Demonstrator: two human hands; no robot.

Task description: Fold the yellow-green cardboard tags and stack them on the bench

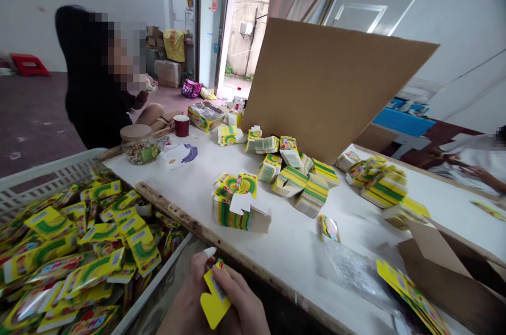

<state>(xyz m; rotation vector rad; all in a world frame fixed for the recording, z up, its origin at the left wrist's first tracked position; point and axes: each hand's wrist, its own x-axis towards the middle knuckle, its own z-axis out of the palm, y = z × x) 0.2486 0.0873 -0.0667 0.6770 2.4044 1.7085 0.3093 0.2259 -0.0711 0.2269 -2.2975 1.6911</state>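
Observation:
At the bottom middle, in front of the table edge, my left hand (pixel 185 293) and my right hand (pixel 247 301) are close together. Between them is a small yellow printed card (pixel 215 301) with a barcode and a rounded, notched end. My right thumb presses on its face, while my left fingers curl at its left side, partly hidden. A white cover sits on one left fingertip. Just beyond, a stack of yellow-green cards (pixel 231 211) stands on the white table (pixel 190 187). To the left, a white plastic basket (pixel 51 169) is heaped with finished-looking yellow packs (pixel 98 266).
More card bundles (pixel 292 182) lie mid-table before a large upright cardboard sheet (pixel 332 87). An open carton (pixel 438 266) and clear plastic bags (pixel 351 266) are at right. A lidded jar (pixel 138 150) and red mug (pixel 181 125) stand back left. A person (pixel 90 87) sits beyond; another is far right.

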